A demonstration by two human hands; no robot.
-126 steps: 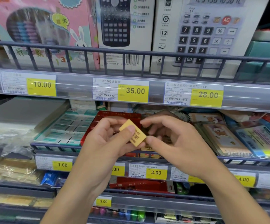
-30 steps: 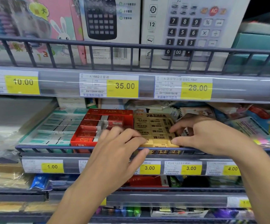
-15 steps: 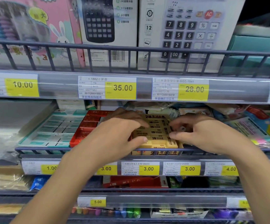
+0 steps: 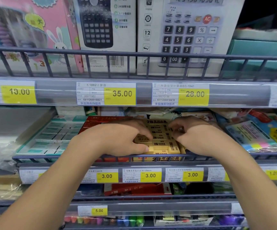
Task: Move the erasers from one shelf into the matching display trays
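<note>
left hand [image 4: 117,138]: over the left side of the yellow tray [image 4: 166,158], fingers bent down onto the erasers [image 4: 159,143]; thumb tip at the front-left eraser. Pressing or pinching: cannot tell, fingertips partly hidden.
right hand [image 4: 199,138]: on the right side of the same tray, fingers curled, tips at the right column of erasers. Holding one or just touching: cannot tell.
erasers: yellow blocks printed "2B", packed in rows in the yellow tray, lying between the two hands; front rows visible, back rows in shadow under the upper shelf.
yellow tray: middle shelf, behind the wire rail [image 4: 51,157], front panel printed "2B".
red tray [image 4: 91,125]: touching the yellow tray's left side, mostly hidden by the left hand.
teal tray [image 4: 54,138]: left of the red one, rows of white-and-teal erasers.
price tags [image 4: 150,175]: 3.00 labels on the strip below the rail.
calculator boxes [image 4: 184,35]: upper shelf, above 35.00 and 28.00 labels.
notebooks [image 4: 253,135]: right of the right hand, same shelf.
</note>
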